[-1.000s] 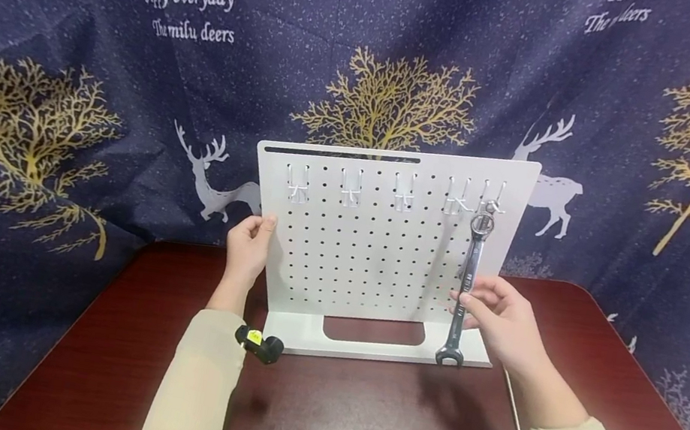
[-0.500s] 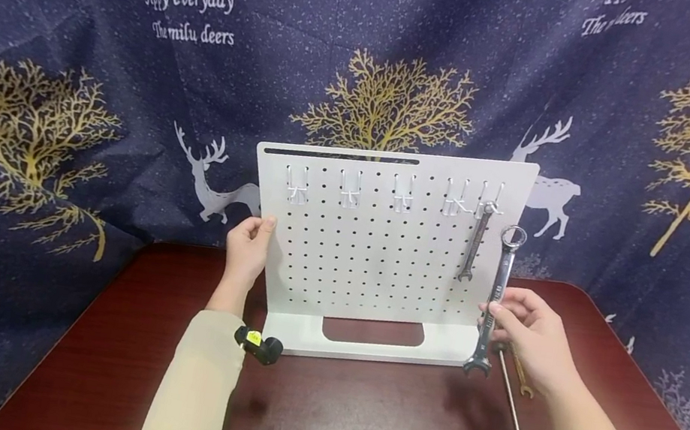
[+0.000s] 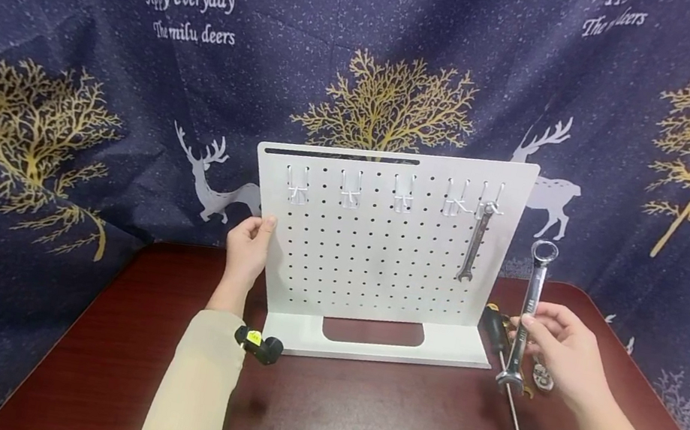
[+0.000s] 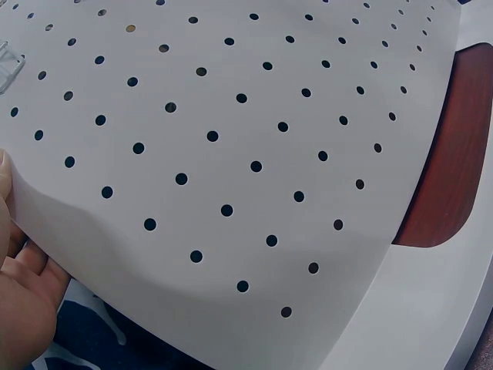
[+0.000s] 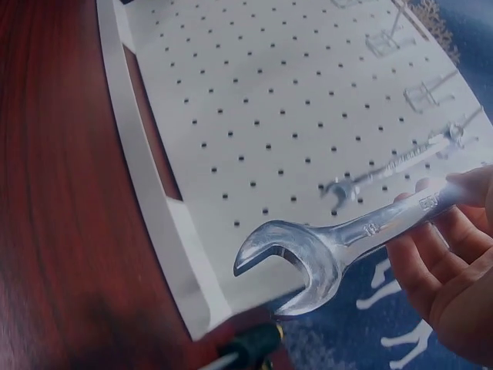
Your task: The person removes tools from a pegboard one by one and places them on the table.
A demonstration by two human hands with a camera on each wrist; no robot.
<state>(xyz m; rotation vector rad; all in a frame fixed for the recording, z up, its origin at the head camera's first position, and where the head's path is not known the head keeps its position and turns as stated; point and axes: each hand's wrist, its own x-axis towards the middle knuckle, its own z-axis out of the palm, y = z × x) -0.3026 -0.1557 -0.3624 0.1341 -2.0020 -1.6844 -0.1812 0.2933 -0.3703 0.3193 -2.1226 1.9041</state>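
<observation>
A white pegboard (image 3: 373, 250) stands upright on its base, with several clear hooks along its upper part. My left hand (image 3: 247, 248) grips the board's left edge, thumb on the front; the left wrist view shows the hand (image 4: 31, 301) at that edge. Right of the board, my right hand (image 3: 565, 351) pinches a large chrome combination wrench (image 3: 528, 314) by its shaft, ring end up, open end down. In the right wrist view the wrench (image 5: 308, 262) lies across the fingers of the hand (image 5: 454, 270). A smaller wrench (image 3: 475, 244) hangs from the rightmost hook.
A screwdriver (image 3: 512, 403) with a black and yellow handle lies on the dark red table (image 3: 350, 429), right of the base. Beside it, other tools (image 3: 541, 375) are partly hidden behind the large wrench and my right hand. A patterned blue cloth (image 3: 236, 90) hangs behind.
My right hand has carried the large wrench rightward, off from in front of the board, uncovering the small hanging wrench and the screwdriver. My left hand has stayed at the board's edge.
</observation>
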